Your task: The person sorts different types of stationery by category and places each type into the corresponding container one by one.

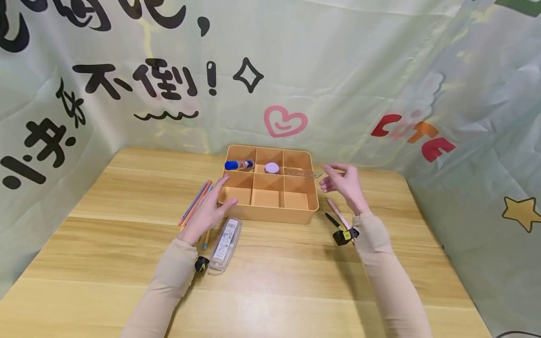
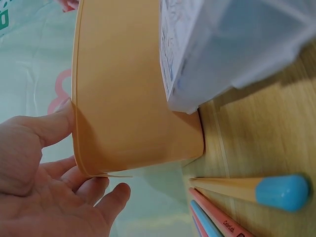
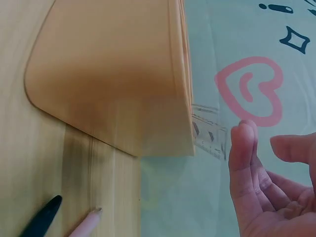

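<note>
An orange organizer box (image 1: 270,213) with six compartments stands on the table. My left hand (image 1: 207,213) touches its front left corner, thumb at the front rim and fingers beside the left wall, as the left wrist view shows. A clear ruler (image 1: 301,172) lies across the back right compartment, its end jutting past the right rim. Just right of that end, my right hand (image 1: 345,184) hovers with thumb and fingertips apart and nothing between them. The back left compartment holds a blue-capped glue stick (image 1: 239,165); a round purple-topped item (image 1: 272,168) is in the back middle one.
Colored pencils (image 1: 195,203) lie left of the box, partly behind my left hand. A translucent case with a white label (image 1: 226,241) lies in front of the box. On the right are a black pen (image 1: 332,219) and a pink pen (image 1: 337,210). A printed curtain (image 1: 346,94) hangs behind.
</note>
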The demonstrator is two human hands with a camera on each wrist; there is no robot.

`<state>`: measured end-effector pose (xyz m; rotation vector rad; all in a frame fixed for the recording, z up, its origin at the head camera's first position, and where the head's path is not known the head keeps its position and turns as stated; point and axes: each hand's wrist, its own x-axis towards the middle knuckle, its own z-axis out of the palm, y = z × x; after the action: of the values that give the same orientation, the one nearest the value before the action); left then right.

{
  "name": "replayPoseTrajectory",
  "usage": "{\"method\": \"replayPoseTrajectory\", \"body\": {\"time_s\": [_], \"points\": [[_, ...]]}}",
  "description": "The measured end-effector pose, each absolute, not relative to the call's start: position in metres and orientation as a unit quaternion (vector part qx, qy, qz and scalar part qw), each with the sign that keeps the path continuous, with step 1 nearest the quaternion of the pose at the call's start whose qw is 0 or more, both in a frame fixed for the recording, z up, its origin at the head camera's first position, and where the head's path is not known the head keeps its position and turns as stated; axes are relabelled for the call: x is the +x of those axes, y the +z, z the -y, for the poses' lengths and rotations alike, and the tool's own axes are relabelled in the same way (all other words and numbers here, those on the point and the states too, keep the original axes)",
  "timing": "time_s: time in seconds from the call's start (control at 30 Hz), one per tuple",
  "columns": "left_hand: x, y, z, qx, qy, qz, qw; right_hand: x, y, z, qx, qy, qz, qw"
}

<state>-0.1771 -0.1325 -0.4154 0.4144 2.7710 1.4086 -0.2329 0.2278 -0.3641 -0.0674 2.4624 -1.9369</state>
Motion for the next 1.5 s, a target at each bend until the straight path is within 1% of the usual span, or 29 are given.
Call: {"method": "replayPoseTrajectory", "body": {"time_s": [0.17,0.33,0.5,0.67,0.87,1.03,1.2,1.37,1.43,1.5], "points": [[-0.176,-0.416,0.132,0.130,0.454,-0.881,0.005,-0.208,-0.367,-0.232,-0.020,-0.583,-0.811,-0.042],[-0.175,-0.416,0.132,0.134,0.452,-0.882,0.006,-0.186,-0.376,-0.235,-0.047,-0.540,-0.835,-0.093],[-0.178,-0.415,0.136,0.144,0.425,-0.894,-0.003,-0.174,-0.385,-0.236,-0.053,-0.531,-0.834,-0.138],[-0.181,-0.413,0.140,0.145,0.422,-0.895,0.000,-0.169,-0.393,-0.234,-0.037,-0.499,-0.851,-0.159],[-0.183,-0.410,0.151,0.153,0.449,-0.881,0.000,-0.165,-0.397,-0.234,-0.018,-0.492,-0.856,-0.158],[-0.178,-0.397,0.166,0.153,0.493,-0.856,0.001,-0.166,-0.400,-0.234,-0.021,-0.505,-0.852,-0.135],[-0.170,-0.382,0.171,0.142,0.446,-0.883,-0.022,-0.167,-0.405,-0.232,-0.035,-0.500,-0.859,-0.101],[-0.165,-0.375,0.170,0.146,0.405,-0.902,-0.037,-0.169,-0.408,-0.230,-0.050,-0.500,-0.861,-0.077],[-0.162,-0.373,0.170,0.160,0.392,-0.905,-0.038,-0.168,-0.407,-0.230,-0.049,-0.503,-0.860,-0.074],[-0.158,-0.370,0.170,0.178,0.371,-0.911,-0.024,-0.167,-0.406,-0.231,-0.046,-0.508,-0.857,-0.070]]}}
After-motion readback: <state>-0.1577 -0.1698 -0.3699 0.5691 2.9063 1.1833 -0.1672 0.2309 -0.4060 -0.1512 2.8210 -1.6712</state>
